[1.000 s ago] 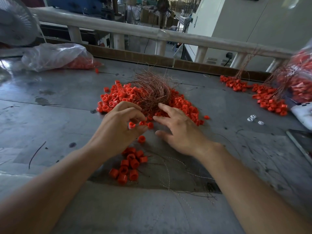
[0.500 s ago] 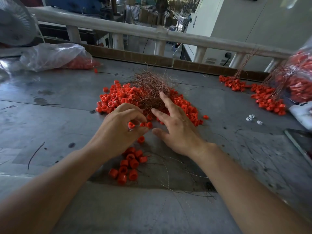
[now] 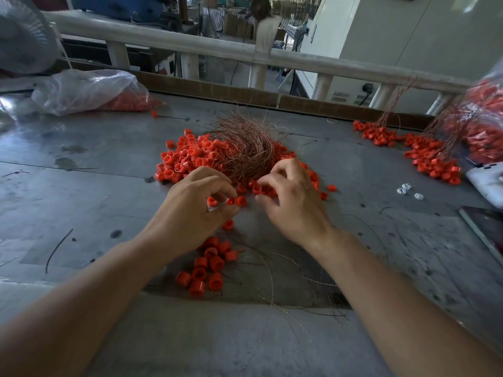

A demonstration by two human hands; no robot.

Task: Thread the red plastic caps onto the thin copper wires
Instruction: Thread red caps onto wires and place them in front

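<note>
Caps (image 3: 236, 201): two or three red ones sit in a row at the fingertips of the left hand (image 3: 190, 213), just above the counter (image 3: 95, 186). The left grip is pinching them between thumb and curled fingers. Judged: they are lined up so that one wire end can pass through them in a single push. No strand is visible in them; it would be too thin to tell.

Right hand (image 3: 295, 205): fingers curled, thumb and forefinger drawn close together at the near edge of the copper wires (image 3: 245, 148). Cannot tell whether this grip holds a strand, a cap or nothing. Judged: it is placed to draw a single strand out of the tangle.

The wire tangle lies on top of the main cap heap (image 3: 187, 156), straight ahead of both hands, so both parts are in reach. A small cluster (image 3: 208, 268) of caps lies by the left wrist, with loose strands (image 3: 275, 270) curving beside it.

Far right: capped bunches (image 3: 432, 159) with wires standing up, well apart from the heap. Judged: finished work, kept separate. A clear bag (image 3: 87, 89) far left holds more caps.
</note>
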